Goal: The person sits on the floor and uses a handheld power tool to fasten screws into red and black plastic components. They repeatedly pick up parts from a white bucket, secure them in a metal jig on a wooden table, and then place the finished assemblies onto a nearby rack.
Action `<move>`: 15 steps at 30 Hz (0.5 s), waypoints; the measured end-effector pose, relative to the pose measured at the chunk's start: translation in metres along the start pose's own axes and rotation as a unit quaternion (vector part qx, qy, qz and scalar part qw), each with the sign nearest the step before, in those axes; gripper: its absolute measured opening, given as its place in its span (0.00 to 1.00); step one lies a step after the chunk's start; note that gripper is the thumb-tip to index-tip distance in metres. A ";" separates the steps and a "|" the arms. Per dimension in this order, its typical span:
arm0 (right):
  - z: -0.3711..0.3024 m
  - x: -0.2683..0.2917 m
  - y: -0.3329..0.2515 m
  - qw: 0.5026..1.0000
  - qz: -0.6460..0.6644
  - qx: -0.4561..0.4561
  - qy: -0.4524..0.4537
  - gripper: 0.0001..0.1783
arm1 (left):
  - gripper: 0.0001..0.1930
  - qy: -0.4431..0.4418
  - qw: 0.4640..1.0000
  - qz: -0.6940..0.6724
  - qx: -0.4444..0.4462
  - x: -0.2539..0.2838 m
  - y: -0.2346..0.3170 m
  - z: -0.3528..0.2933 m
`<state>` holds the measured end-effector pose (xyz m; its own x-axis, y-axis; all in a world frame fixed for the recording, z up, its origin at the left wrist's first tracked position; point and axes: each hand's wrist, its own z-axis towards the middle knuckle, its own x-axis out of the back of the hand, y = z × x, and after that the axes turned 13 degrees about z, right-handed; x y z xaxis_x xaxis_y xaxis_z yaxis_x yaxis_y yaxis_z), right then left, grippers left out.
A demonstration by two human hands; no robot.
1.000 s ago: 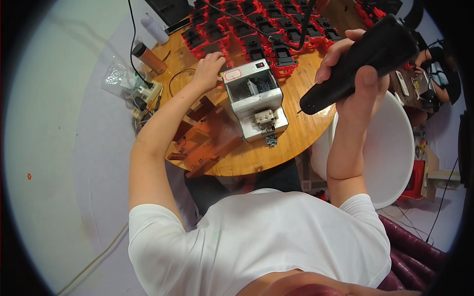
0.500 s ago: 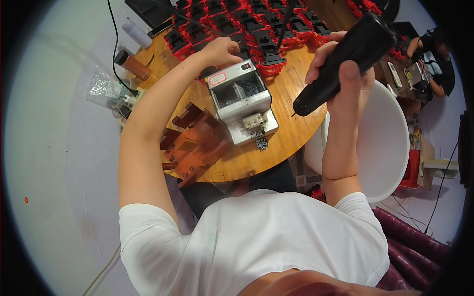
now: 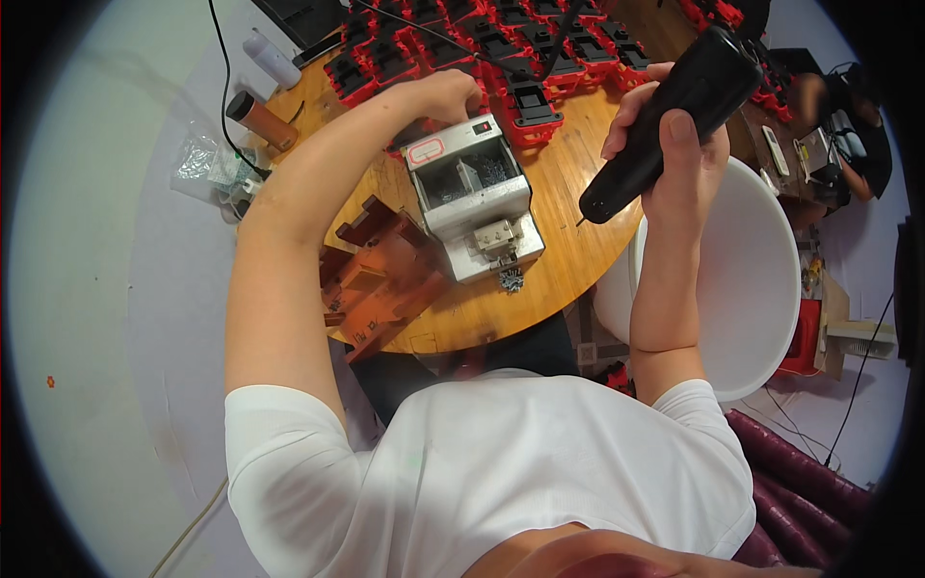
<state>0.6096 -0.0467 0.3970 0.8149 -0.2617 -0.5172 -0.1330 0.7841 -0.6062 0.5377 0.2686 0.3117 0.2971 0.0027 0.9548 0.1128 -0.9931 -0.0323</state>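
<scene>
My right hand (image 3: pixel 674 154) wraps round a black electric screwdriver (image 3: pixel 665 125), its thin bit pointing down and left above the table's right edge. My left hand (image 3: pixel 453 94) reaches over the table just behind a silver screw feeder (image 3: pixel 482 207). Its fingers curl downward beside the red-and-black parts, and their tips are hidden, so what they hold cannot be made out. Dark screws lie in the feeder's tray, and a small heap of screws (image 3: pixel 512 279) sits at its front. Rows of red-and-black plastic assemblies (image 3: pixel 530 106) cover the far side.
Left of the feeder stands a reddish-brown slotted fixture (image 3: pixel 390 279) on the round wooden table (image 3: pixel 568 222). A large white tub (image 3: pixel 742 289) is at the right. A brown bottle (image 3: pixel 260 120) and cables are at the left. Another person (image 3: pixel 858 144) sits at the far right.
My left hand has shifted slightly right behind the feeder, with its fingers now turned down and more hidden. The screwdriver in my right hand has barely moved.
</scene>
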 end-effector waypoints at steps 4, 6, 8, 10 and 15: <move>-0.001 -0.001 0.001 1.000 0.003 -0.012 0.006 0.24 | 0.23 -0.022 0.999 -0.041 0.022 -0.003 -0.026 -0.022; -0.003 -0.004 0.002 1.000 0.004 -0.019 0.011 0.24 | 0.23 -0.023 0.997 -0.071 0.037 -0.018 -0.038 -0.031; -0.004 -0.008 0.004 1.000 0.013 -0.021 0.006 0.24 | 0.23 0.035 0.998 -0.047 0.012 -0.031 -0.041 -0.045; -0.006 -0.008 0.007 1.000 -0.005 -0.020 -0.004 0.27 | 0.24 0.099 0.994 -0.049 -0.001 -0.036 -0.034 -0.060; -0.013 -0.011 0.006 0.999 0.031 -0.034 -0.008 0.23 | 0.29 0.259 0.964 -0.037 0.048 -0.067 -0.036 -0.103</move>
<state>0.5925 -0.0463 0.3917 0.8131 -0.2041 -0.5451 -0.2211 0.7580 -0.6137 0.4164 0.2925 0.2796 -0.2260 -0.0096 0.9741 0.2099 -0.9769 0.0390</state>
